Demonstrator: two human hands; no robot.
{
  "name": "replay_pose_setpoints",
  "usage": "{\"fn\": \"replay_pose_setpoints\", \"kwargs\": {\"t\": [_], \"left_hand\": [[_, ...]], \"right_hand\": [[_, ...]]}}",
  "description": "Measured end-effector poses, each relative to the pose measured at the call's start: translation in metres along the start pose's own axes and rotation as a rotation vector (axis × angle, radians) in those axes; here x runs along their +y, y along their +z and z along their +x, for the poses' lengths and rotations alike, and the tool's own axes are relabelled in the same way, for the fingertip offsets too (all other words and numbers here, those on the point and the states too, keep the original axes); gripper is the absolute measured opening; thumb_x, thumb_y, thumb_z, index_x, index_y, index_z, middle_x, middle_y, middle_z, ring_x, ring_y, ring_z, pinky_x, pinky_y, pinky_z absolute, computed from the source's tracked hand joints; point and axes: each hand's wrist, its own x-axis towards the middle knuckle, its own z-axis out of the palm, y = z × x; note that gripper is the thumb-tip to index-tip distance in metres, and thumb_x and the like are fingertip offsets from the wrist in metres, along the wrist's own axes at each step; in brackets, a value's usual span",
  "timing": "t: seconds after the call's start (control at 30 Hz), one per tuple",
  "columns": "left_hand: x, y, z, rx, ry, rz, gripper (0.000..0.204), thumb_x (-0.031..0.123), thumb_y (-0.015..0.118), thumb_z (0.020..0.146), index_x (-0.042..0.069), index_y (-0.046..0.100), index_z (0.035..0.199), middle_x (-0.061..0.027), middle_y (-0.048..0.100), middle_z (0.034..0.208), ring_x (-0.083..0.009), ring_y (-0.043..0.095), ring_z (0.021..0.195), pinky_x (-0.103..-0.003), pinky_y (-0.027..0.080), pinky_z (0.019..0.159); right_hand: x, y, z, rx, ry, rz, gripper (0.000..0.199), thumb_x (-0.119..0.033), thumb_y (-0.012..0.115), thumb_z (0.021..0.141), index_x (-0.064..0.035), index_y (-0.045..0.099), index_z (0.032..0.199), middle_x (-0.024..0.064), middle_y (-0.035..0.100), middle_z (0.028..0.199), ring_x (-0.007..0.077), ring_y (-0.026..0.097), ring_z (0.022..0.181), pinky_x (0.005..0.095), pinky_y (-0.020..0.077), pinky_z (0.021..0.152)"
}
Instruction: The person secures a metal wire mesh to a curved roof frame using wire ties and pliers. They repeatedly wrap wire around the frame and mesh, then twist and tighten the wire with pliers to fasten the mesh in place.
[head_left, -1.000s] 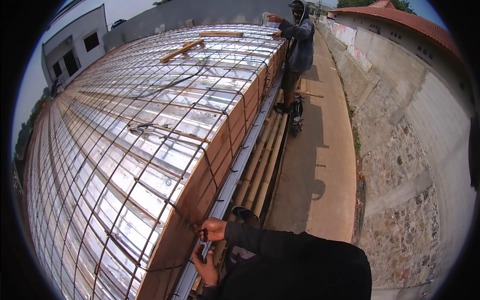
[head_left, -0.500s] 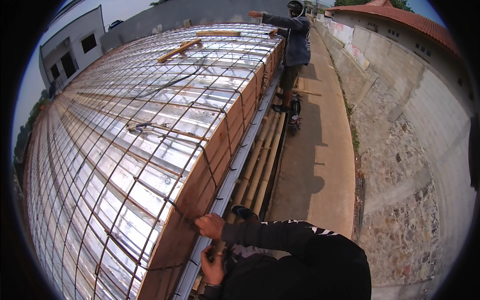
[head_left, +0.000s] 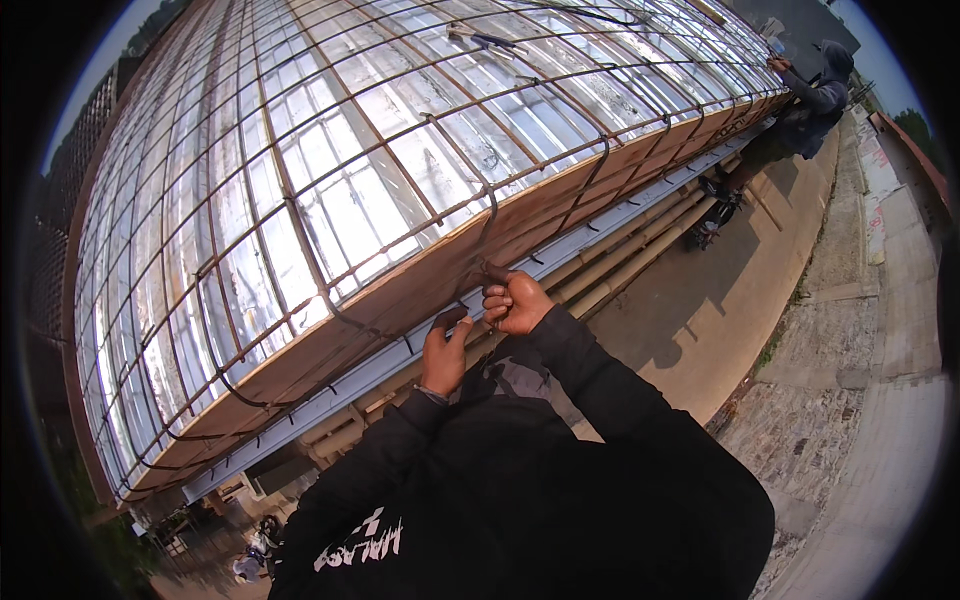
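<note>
Both of my hands are up against the outer face of a wooden edge board (head_left: 400,300), beside the bent ends of a steel bar mesh (head_left: 285,190). My right hand (head_left: 520,304) is closed, its curled fingers at the board just below a bent rebar end (head_left: 488,215). Just left of it and slightly lower, my left hand (head_left: 445,357) is pinched, thumb and fingers together near a small dark bit. What either hand grips is too small or shaded to name. Pliers with dark blue handles (head_left: 487,41) lie on the mesh farther off.
Ribbed shiny metal decking (head_left: 360,200) lies under the mesh. A pale metal ledge (head_left: 370,362) and bamboo poles (head_left: 640,245) run below the board. Another person (head_left: 815,105) works at the far right; a motorbike (head_left: 712,215) stands on the lane below.
My view has swung left, so the board edge now runs across it. My hands remain close together at the board. The other person's outstretched arm has lowered toward the mesh.
</note>
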Motion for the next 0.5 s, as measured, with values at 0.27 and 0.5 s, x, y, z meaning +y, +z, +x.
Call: {"fn": "replay_pose_setpoints", "kwargs": {"t": [0.27, 0.5], "left_hand": [[0.014, 0.046, 0.057, -0.305, -0.451, -0.763, 0.037, 0.032, 0.053, 0.102, 0.008, 0.058, 0.130, -0.0089, 0.061, 0.128, -0.0211, 0.059, 0.104, -0.035, 0.050, 0.088], [-0.007, 0.046, 0.071, -0.486, -0.436, -1.344, 0.030, 0.030, 0.057, 0.101, 0.014, 0.054, 0.127, -0.0062, 0.060, 0.119, -0.0107, 0.047, 0.075, -0.025, 0.041, 0.056]], "right_hand": [[-0.023, 0.064, -0.101, 0.202, -1.006, -1.438, 0.021, -0.021, 0.069, 0.094, 0.0006, 0.070, 0.094, 0.0020, 0.068, 0.083, 0.0081, 0.060, 0.074, 0.0238, 0.0477, 0.068], [-0.180, 0.263, -0.091, -0.173, -1.725, -1.384, 0.034, -0.031, 0.069, 0.093, 0.0010, 0.069, 0.081, 0.0038, 0.067, 0.071, 0.0093, 0.058, 0.066, 0.0253, 0.0466, 0.070]]}}
